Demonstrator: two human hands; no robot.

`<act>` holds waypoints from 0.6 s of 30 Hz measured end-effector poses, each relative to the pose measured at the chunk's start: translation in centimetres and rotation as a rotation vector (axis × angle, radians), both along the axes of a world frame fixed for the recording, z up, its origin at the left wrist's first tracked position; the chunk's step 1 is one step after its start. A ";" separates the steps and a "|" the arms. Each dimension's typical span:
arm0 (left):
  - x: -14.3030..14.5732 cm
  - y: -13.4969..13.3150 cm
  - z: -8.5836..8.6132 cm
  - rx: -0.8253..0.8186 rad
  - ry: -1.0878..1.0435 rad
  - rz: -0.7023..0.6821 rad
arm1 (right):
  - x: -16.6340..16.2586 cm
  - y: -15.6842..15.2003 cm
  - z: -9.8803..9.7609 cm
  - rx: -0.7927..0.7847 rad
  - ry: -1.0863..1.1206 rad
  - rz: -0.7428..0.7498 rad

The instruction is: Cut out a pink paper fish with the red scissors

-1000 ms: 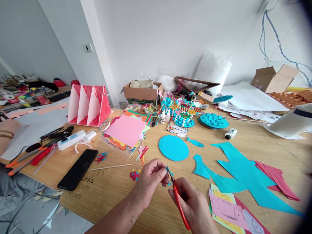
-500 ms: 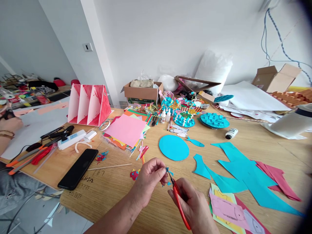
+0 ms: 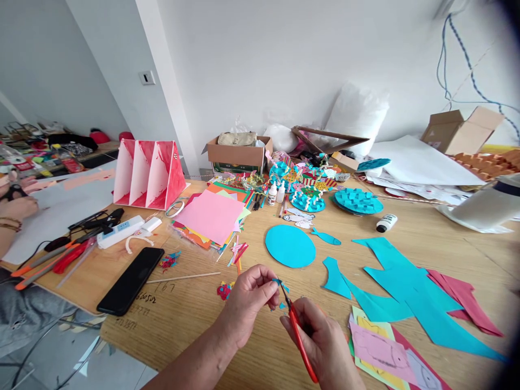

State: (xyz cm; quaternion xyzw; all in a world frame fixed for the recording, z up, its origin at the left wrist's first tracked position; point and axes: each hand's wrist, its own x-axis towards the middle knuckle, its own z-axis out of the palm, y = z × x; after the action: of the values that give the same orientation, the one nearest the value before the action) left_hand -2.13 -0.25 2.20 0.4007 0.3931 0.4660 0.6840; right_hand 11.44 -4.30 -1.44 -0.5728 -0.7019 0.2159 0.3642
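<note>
My left hand pinches a tiny blue paper scrap just above the wooden table. My right hand grips red-handled scissors, whose blade tips meet the scrap. Small blue snippets lie below the blades. A blue paper oval, a small blue fish cutout and large blue paper offcuts lie beyond my hands.
A black phone, a wooden stick, a stack of coloured paper, a red-and-white stand, glue bottles and cardboard boxes crowd the table. Another person's hands work at the far left.
My hands have stayed almost in place, the scissors nibbling at the scrap. The other person's hands at the left have shifted a little.
</note>
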 end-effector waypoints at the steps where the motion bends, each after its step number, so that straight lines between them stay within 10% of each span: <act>1: 0.0 0.0 0.0 -0.007 -0.003 -0.002 | 0.0 0.0 0.0 -0.005 0.005 0.000; 18: -0.2 0.2 0.1 -0.011 0.131 -0.089 | 0.1 -0.1 0.1 -0.020 -0.029 -0.011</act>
State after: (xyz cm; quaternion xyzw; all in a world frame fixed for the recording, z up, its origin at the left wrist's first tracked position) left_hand -2.29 -0.01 2.28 0.4437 0.4212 0.4058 0.6790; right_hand 11.53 -4.38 -1.29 -0.5833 -0.7019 0.2128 0.3491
